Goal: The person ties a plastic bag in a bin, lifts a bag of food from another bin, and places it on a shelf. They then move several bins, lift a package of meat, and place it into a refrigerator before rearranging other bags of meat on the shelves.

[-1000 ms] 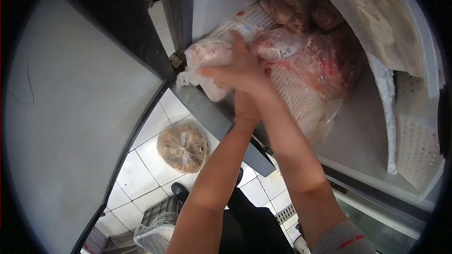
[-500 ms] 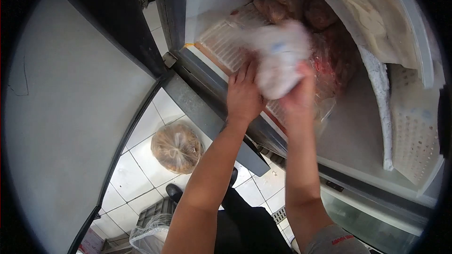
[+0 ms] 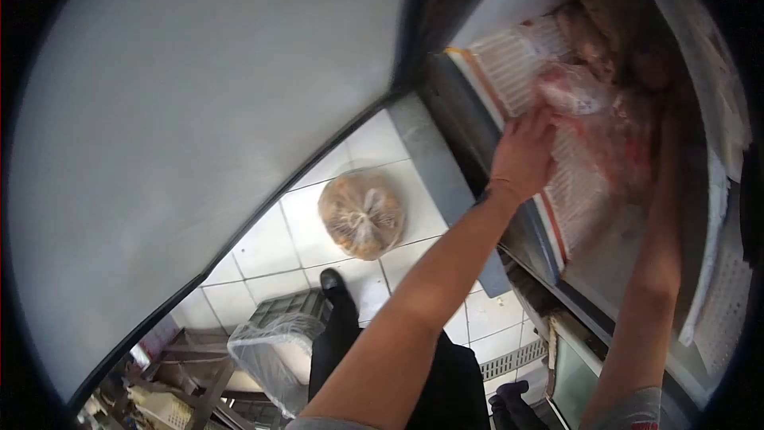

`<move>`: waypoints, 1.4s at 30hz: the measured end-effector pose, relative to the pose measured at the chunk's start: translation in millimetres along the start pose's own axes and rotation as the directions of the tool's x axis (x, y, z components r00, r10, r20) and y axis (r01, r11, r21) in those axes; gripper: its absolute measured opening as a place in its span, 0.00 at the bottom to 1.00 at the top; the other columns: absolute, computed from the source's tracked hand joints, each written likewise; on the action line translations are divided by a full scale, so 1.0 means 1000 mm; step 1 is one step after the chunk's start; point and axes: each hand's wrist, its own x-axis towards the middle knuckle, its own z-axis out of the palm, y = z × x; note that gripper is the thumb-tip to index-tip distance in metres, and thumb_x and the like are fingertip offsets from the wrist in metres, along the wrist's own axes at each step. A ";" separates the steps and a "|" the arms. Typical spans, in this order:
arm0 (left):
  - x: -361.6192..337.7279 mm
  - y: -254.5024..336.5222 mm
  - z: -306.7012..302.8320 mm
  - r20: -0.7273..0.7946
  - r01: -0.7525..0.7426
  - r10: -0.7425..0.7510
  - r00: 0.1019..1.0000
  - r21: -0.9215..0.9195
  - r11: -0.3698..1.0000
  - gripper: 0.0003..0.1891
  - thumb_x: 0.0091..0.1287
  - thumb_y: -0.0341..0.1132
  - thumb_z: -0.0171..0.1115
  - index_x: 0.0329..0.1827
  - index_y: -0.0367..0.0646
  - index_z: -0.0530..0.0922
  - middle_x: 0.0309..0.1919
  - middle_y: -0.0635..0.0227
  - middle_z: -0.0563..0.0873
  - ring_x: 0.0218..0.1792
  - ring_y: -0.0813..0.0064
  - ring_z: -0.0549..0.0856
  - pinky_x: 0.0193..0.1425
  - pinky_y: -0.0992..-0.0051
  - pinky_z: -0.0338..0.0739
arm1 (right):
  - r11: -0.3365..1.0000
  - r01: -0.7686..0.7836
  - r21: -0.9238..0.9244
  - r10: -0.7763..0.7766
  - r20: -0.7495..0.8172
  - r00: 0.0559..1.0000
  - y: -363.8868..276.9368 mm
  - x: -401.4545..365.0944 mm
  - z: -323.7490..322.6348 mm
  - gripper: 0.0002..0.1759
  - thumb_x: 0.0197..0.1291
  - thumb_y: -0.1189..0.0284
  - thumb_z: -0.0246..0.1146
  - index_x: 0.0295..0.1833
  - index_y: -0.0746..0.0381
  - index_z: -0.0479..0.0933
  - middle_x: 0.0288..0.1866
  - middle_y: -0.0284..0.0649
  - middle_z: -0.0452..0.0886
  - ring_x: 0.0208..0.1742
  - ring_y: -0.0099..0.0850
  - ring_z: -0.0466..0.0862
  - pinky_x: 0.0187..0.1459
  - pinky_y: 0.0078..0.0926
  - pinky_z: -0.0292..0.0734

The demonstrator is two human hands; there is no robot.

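My left hand (image 3: 527, 151) lies with its fingers stretched over the edge of a ribbed white tray (image 3: 509, 72) inside the open freezer. Its fingertips are close to a clear plastic bag of pale pink meat (image 3: 569, 89) lying on top. My right hand (image 3: 670, 123) reaches deeper along the far side, beside reddish bagged meat (image 3: 633, 143); its fingers are blurred and dim. Behind the bags sit brownish wrapped lumps (image 3: 605, 28) at the back of the compartment.
The big freezer door (image 3: 215, 111) stands open on the left. On the white tiled floor (image 3: 270, 239) sits a tied clear bag with brown contents (image 3: 363, 215). Nearer my feet is a grey crate (image 3: 290, 309) beside a plastic-lined tub (image 3: 274, 358). A perforated white basket (image 3: 728, 310) is at the right.
The frosty white bag between both my hands is no longer held up. My right hand has moved deeper into the compartment. The view has swung, and the door now fills more of it.
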 end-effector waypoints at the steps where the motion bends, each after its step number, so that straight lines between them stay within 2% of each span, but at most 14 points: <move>1: 0.000 -0.001 -0.002 -0.004 -0.006 0.006 1.000 -0.007 1.000 0.23 0.43 0.36 0.59 0.46 0.40 0.72 0.53 0.63 0.69 0.60 0.65 0.65 0.59 0.65 0.60 | 1.000 0.008 -0.029 -0.008 0.000 1.000 -0.003 -0.008 -0.001 0.19 0.60 0.64 0.51 0.52 0.65 0.70 0.53 0.45 0.72 0.55 0.34 0.71 0.53 0.32 0.66; 7: -0.029 -0.008 -0.017 -0.146 -0.111 0.070 0.987 -0.297 0.949 0.19 0.43 0.26 0.58 0.43 0.42 0.74 0.54 0.58 0.69 0.57 0.59 0.67 0.59 0.62 0.61 | 0.944 0.155 0.292 -0.146 -0.053 0.988 -0.108 -0.183 -0.009 0.17 0.62 0.68 0.49 0.51 0.67 0.71 0.54 0.46 0.71 0.56 0.33 0.69 0.55 0.28 0.64; 8: -0.051 -0.012 -0.024 -0.170 -0.060 -0.030 0.985 -0.501 0.863 0.19 0.43 0.21 0.55 0.42 0.43 0.75 0.56 0.57 0.68 0.57 0.56 0.68 0.60 0.61 0.61 | 0.948 0.160 0.276 -0.162 -0.016 0.987 -0.142 -0.234 -0.014 0.22 0.63 0.71 0.51 0.59 0.69 0.62 0.58 0.49 0.68 0.57 0.36 0.69 0.58 0.28 0.62; 10: -0.120 -0.025 -0.059 -0.140 0.071 -0.149 0.979 -0.453 0.888 0.22 0.42 0.19 0.55 0.44 0.43 0.75 0.56 0.57 0.69 0.59 0.55 0.67 0.60 0.61 0.62 | 0.941 0.116 0.318 -0.177 0.171 0.969 -0.140 -0.327 -0.015 0.25 0.60 0.73 0.51 0.62 0.69 0.57 0.61 0.50 0.63 0.62 0.41 0.65 0.61 0.35 0.59; 11: -0.165 -0.038 -0.068 -0.097 0.207 -0.283 0.954 -0.469 0.859 0.24 0.40 0.17 0.54 0.44 0.43 0.76 0.57 0.56 0.69 0.60 0.55 0.67 0.61 0.62 0.61 | 0.742 0.035 0.670 -0.157 0.123 0.980 -0.127 -0.385 -0.002 0.23 0.56 0.75 0.55 0.57 0.69 0.62 0.58 0.51 0.65 0.59 0.43 0.66 0.59 0.36 0.60; 12: -0.216 -0.055 -0.078 -0.059 0.358 -0.399 0.915 -0.338 0.870 0.23 0.41 0.16 0.54 0.43 0.44 0.77 0.57 0.56 0.69 0.60 0.55 0.66 0.62 0.63 0.61 | 0.901 0.216 0.377 -0.362 0.373 0.854 -0.132 -0.412 -0.025 0.16 0.52 0.80 0.56 0.49 0.66 0.69 0.54 0.51 0.67 0.54 0.43 0.69 0.55 0.35 0.64; 15: -0.340 -0.073 -0.121 -0.081 0.752 -0.757 0.649 -0.085 0.654 0.21 0.43 0.16 0.52 0.42 0.43 0.75 0.51 0.54 0.72 0.55 0.53 0.69 0.60 0.64 0.64 | 0.932 0.017 0.361 -0.275 0.679 0.680 -0.115 -0.496 -0.058 0.11 0.45 0.84 0.59 0.37 0.64 0.75 0.48 0.45 0.69 0.48 0.42 0.70 0.48 0.32 0.67; 19: -0.424 -0.080 -0.164 -0.168 0.792 -0.805 0.569 -0.153 0.591 0.19 0.43 0.19 0.49 0.40 0.43 0.74 0.47 0.55 0.72 0.52 0.54 0.71 0.58 0.64 0.65 | 0.961 -0.235 0.143 -0.072 0.955 0.287 -0.063 -0.505 -0.098 0.14 0.44 0.81 0.60 0.41 0.62 0.73 0.46 0.47 0.70 0.50 0.43 0.71 0.50 0.34 0.67; 22: -0.422 -0.070 -0.193 -0.078 0.845 -0.849 0.523 -0.085 0.528 0.20 0.42 0.20 0.51 0.43 0.42 0.74 0.47 0.55 0.72 0.52 0.56 0.71 0.57 0.66 0.66 | 0.993 0.109 0.041 -0.079 0.926 0.369 -0.040 -0.479 -0.117 0.16 0.43 0.81 0.61 0.42 0.63 0.72 0.42 0.47 0.72 0.48 0.43 0.73 0.48 0.33 0.70; 23: -0.429 -0.048 -0.211 -0.086 0.873 -0.876 0.475 -0.078 0.481 0.21 0.43 0.20 0.51 0.43 0.42 0.74 0.47 0.55 0.72 0.52 0.56 0.71 0.57 0.66 0.67 | 0.997 0.058 0.055 -0.075 0.886 0.458 -0.037 -0.461 -0.124 0.15 0.45 0.80 0.60 0.42 0.62 0.72 0.43 0.46 0.72 0.45 0.40 0.75 0.45 0.33 0.71; 28: -0.478 0.007 -0.260 -0.068 0.916 -0.914 0.400 -0.010 0.401 0.16 0.48 0.25 0.56 0.44 0.42 0.75 0.46 0.55 0.73 0.44 0.60 0.77 0.50 0.68 0.74 | 0.998 -0.052 0.046 -0.026 0.943 0.332 -0.075 -0.436 -0.141 0.13 0.50 0.78 0.57 0.44 0.63 0.73 0.43 0.41 0.74 0.38 0.32 0.78 0.39 0.28 0.74; 30: -0.506 0.045 -0.280 -0.008 0.982 -0.984 0.180 0.054 0.179 0.17 0.49 0.27 0.56 0.45 0.43 0.75 0.46 0.53 0.74 0.46 0.58 0.77 0.51 0.67 0.73 | 0.996 -0.048 0.074 -0.063 0.975 0.213 -0.083 -0.440 -0.147 0.13 0.50 0.78 0.56 0.45 0.63 0.73 0.44 0.41 0.75 0.39 0.32 0.78 0.39 0.27 0.74; 36: -0.639 0.196 -0.289 -0.070 0.961 -0.975 -0.210 0.169 -0.219 0.17 0.50 0.33 0.55 0.45 0.44 0.77 0.47 0.53 0.76 0.51 0.55 0.74 0.56 0.65 0.69 | 0.969 0.147 0.201 -0.203 0.979 0.000 -0.063 -0.448 -0.158 0.14 0.50 0.74 0.58 0.44 0.65 0.73 0.36 0.43 0.78 0.36 0.31 0.79 0.38 0.25 0.74; 42: -0.683 0.367 -0.242 0.004 0.876 -0.877 -0.481 -0.021 -0.481 0.18 0.49 0.37 0.55 0.44 0.42 0.78 0.46 0.54 0.79 0.51 0.57 0.76 0.57 0.67 0.69 | 0.990 0.111 0.084 -0.058 0.974 -0.219 -0.029 -0.411 -0.160 0.15 0.50 0.75 0.58 0.45 0.65 0.73 0.33 0.41 0.77 0.30 0.28 0.77 0.36 0.24 0.73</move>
